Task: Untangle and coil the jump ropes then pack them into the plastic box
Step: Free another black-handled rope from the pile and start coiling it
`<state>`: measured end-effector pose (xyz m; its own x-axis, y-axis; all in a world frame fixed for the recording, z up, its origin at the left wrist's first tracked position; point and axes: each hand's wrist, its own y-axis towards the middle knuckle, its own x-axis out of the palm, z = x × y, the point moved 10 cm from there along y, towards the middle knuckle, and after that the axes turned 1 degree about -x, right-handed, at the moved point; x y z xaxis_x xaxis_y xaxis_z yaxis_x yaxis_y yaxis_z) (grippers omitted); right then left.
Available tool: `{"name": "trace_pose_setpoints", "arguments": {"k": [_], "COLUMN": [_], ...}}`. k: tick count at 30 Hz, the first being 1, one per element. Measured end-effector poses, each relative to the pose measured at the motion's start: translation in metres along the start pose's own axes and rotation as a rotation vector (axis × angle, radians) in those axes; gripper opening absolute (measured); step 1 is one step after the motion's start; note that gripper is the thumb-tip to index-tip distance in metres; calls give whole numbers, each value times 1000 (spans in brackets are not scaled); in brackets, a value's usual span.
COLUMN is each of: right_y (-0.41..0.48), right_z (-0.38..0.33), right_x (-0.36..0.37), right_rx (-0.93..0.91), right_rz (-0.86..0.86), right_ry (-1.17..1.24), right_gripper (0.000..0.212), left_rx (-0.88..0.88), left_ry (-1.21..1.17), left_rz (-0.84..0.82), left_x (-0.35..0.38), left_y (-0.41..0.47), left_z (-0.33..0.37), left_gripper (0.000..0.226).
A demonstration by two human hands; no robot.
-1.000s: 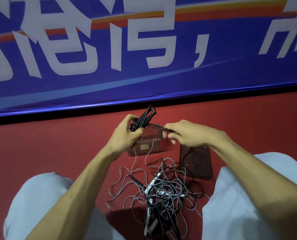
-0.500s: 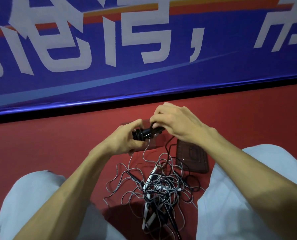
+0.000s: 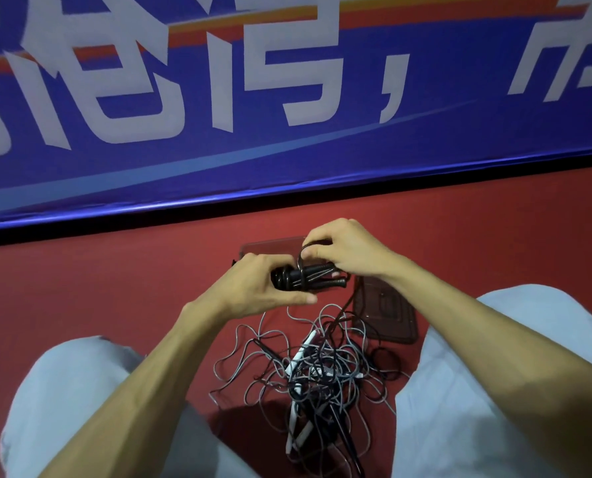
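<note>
Over the last second you have swung the black rope bundle (image 3: 308, 276) from upright to lying level just in front of the plastic box (image 3: 270, 243), and your right hand (image 3: 348, 251) has come from pulling cord off to the side to sitting on top of the bundle, pinching a loop it is passing round the handles. Your left hand (image 3: 263, 288) is curled tight round the bundle's other end. By my reading this first rope is nearly bound and close to packing, though a trailing cord (image 3: 343, 310) still runs down into the tangle (image 3: 317, 370) of grey, black and white ropes on your side of the box, so it may snag as you lift. The lid (image 3: 386, 313) lies off, flat on the floor (image 3: 115, 288) just right of the box, leaving the box open, but your hands hide most of its rim. Left of the box the floor gives you room to swing. Beyond the box the banner (image 3: 322, 160) closes off the far side, and your trouser legs (image 3: 494, 374) hem the tangle in on both flanks.
</note>
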<state>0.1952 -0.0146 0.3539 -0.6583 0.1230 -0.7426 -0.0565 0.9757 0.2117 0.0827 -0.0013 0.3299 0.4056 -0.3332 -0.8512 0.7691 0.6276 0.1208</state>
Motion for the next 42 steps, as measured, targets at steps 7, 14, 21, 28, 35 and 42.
{"name": "trace_pose_setpoints", "arguments": {"k": [7,14,21,28,35,42], "right_y": [-4,-3,-27,-12,-26,-30], "right_z": [22,15,2,2,-32,-68], "right_x": [6,12,39,7,14,24], "right_rx": [280,297,237,54,-221,-459], "right_rz": [18,-12,-484,-250,-197,-140], "right_ry": [887,900,289,-435,-762,-646], "right_gripper": [19,17,31,10,20,16], "left_rx": [16,-127,-172,-172,-89,-27], "left_ry": [-208,-712,-627,-218,34,223], "left_rz": [186,283,354,189,107,-126], "left_x": [-23,-33,-31,-19,-6,25], "left_y": [-4,0,4,14,16,7], "left_z": [16,-9,-26,-41,-34,-22], "left_gripper": [4,45,9,21,25,33]}}
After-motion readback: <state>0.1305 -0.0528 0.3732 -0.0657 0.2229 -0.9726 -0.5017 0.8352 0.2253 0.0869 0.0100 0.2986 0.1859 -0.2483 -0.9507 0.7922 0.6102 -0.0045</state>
